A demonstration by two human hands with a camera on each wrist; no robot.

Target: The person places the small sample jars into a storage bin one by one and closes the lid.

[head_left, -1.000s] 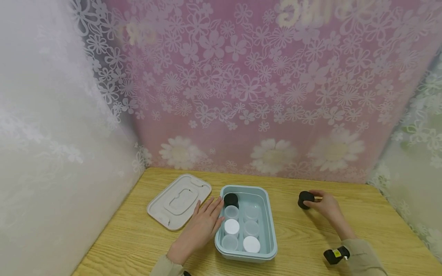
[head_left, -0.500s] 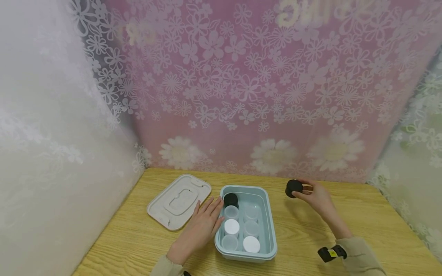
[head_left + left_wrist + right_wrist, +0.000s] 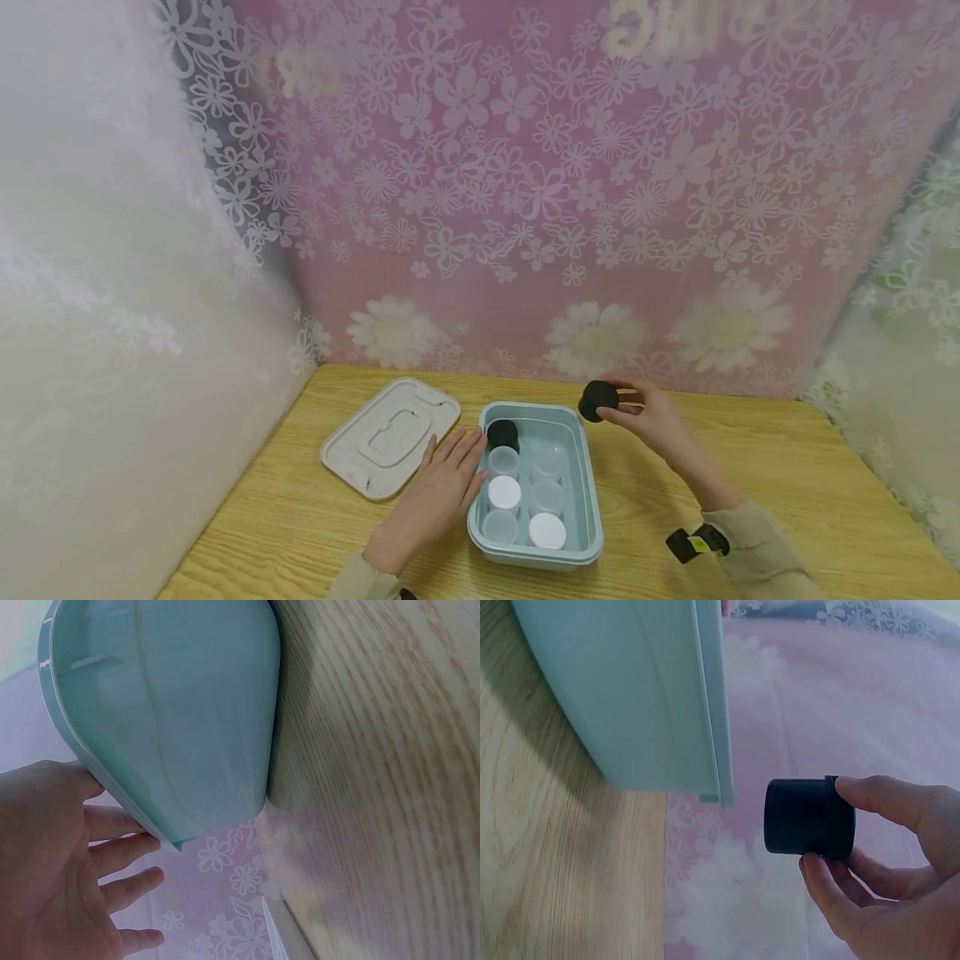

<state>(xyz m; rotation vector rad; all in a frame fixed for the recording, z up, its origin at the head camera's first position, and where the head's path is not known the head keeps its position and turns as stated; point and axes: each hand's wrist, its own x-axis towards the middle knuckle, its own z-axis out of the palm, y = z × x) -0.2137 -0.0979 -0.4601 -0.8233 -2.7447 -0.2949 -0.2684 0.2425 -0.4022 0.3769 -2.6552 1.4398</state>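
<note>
A light blue plastic bin (image 3: 591, 500) stands on the wooden table with small round jars in two columns. At its far left corner sits a black-lidded jar (image 3: 502, 433); white-lidded jars (image 3: 547, 531) and clear-lidded jars (image 3: 500, 527) fill other spots. My left hand (image 3: 442, 483) rests its straight fingers on the bin's left rim, as the left wrist view also shows. Between thumb and fingers, my right hand (image 3: 654, 421) pinches a black jar (image 3: 806, 817), raised above the table just beyond the bin's far right corner. In the right wrist view the jar lies sideways, apart from the rim.
A whitish lid (image 3: 390, 437) lies flat on the table (image 3: 675, 500), left of the bin. Behind the table hangs a pink flowered curtain (image 3: 525, 208), and pale sheets flank both sides.
My right hand has lifted the black jar off the table and carried it left toward the bin's far right corner. The left hand stays on the rim.
</note>
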